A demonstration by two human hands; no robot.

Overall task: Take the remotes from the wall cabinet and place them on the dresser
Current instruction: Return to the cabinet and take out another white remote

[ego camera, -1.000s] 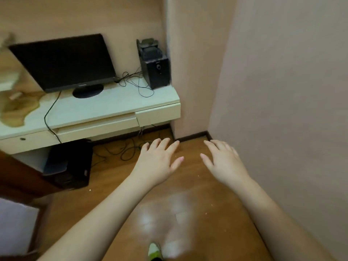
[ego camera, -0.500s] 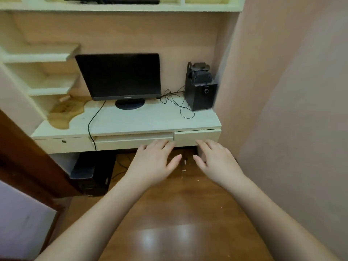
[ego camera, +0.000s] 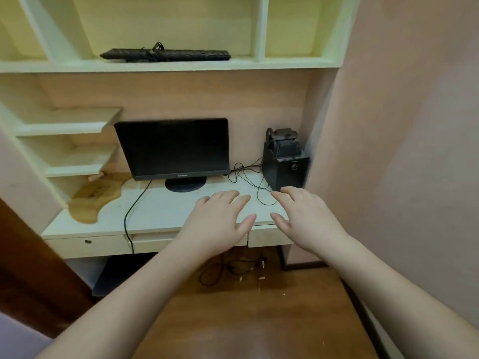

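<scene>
Pale shelving fills the wall ahead of us, with a wooden floor [ego camera: 259, 320] below and a pinkish wall [ego camera: 414, 125] close on our right. Our left hand [ego camera: 217, 224] and right hand [ego camera: 308, 218] both hover over the front right corner of the bench [ego camera: 160, 211], palms down; the fingers [ego camera: 228, 196] are straight and slightly spread, and they hold nothing.

No remote shows anywhere we can see. On the shelf [ego camera: 166, 64] above lies a long black keyboard [ego camera: 166, 54] with a cable bunched on it, and the compartment at its right end looks bare. On the bench stand a dark monitor [ego camera: 173, 149] towards the back edge and a black speaker [ego camera: 285, 164] in the back right corner, with something dark on top that we cannot identify. Loose cables [ego camera: 248, 180] trail between them, and one reaches the spot just beyond our right hand.

We judge that we are at the searching stage, so the step calls for looking before reaching. We should raise our gaze to the upper compartments and find the wall cabinet first. We do well to lift our hands clear of the cables so that nothing drags. When a remote appears, we should wrap the fingers around its middle. We should take one per hand, so neither slips on the way to the dresser, which is also out of view.
</scene>
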